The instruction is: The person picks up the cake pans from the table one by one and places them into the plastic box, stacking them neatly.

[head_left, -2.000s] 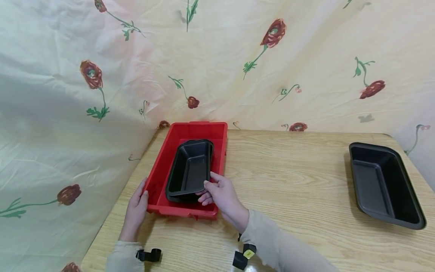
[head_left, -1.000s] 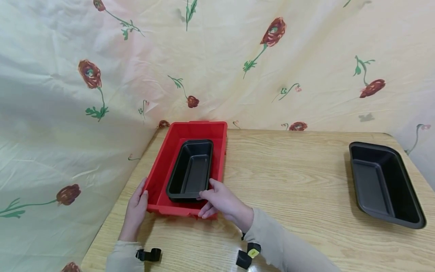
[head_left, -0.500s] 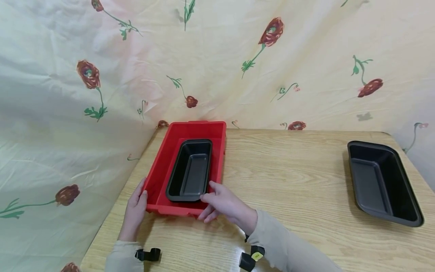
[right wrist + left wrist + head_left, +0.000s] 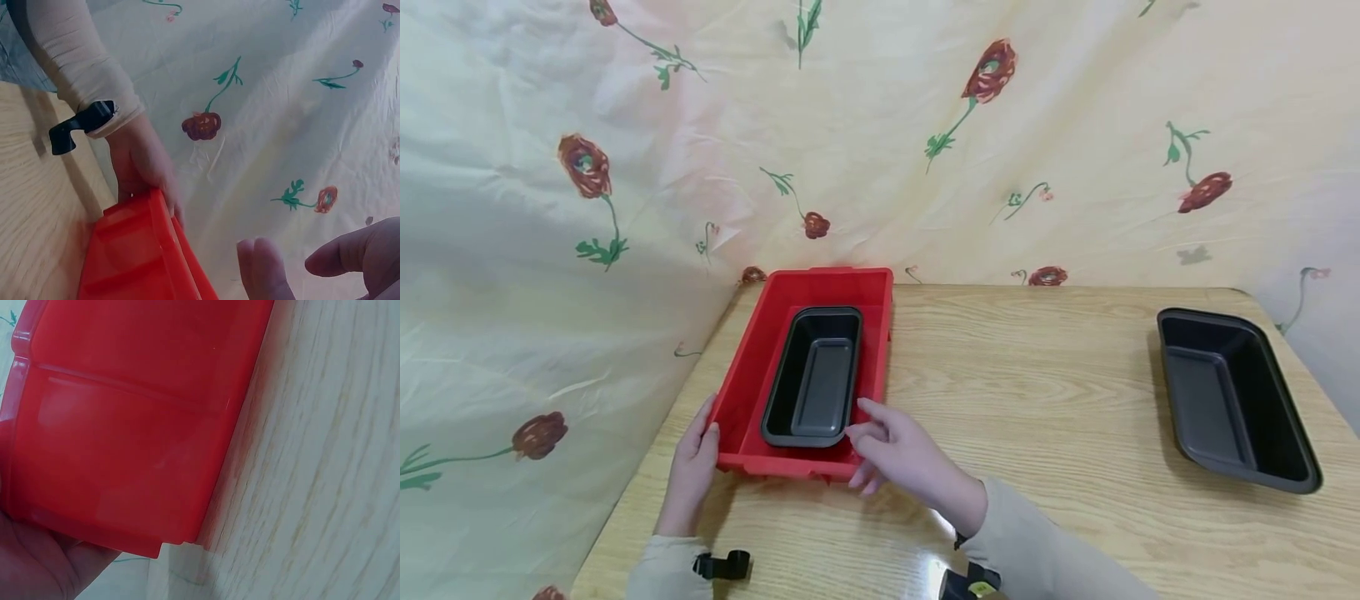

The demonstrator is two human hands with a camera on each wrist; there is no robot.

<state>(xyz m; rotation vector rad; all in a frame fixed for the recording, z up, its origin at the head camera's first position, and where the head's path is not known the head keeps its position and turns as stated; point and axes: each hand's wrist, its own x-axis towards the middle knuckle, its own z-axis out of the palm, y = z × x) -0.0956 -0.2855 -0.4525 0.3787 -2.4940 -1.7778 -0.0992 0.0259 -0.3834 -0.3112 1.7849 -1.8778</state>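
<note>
"So, what does the left hand (image 4: 692, 462) hold?"

"It grips the red tray (image 4: 829, 285) by the near left corner. The left wrist view shows part of that hand against the tray's edge, but most of its fingers are hidden there."

"And the right hand (image 4: 906, 454)?"

"It holds nothing. Its forefinger reaches out over the tray's near right side, close to the corner of the black pan (image 4: 822, 383). In the right wrist view its digits are spread, with a clear gap between them."

"Does it touch the pan?"

"Nobody can tell from these angles; the fingertips sit just beside the rim."

"Where exactly is that pan?"

"Inside the tray, open side up, nearer the tray's front than its back. The tray itself is on the left part of the wooden table (image 4: 1015, 375)."

"Anything else on the table?"

"Yes, a second pan (image 4: 1210, 400), also black and open side up, at the right end, well apart from the tray."

"And around it all?"

"A flowered cloth (image 4: 880, 125) hangs behind and to the left. The person wears pale sleeves (image 4: 1045, 542), with a black strap (image 4: 724, 565) on the left one."
</note>
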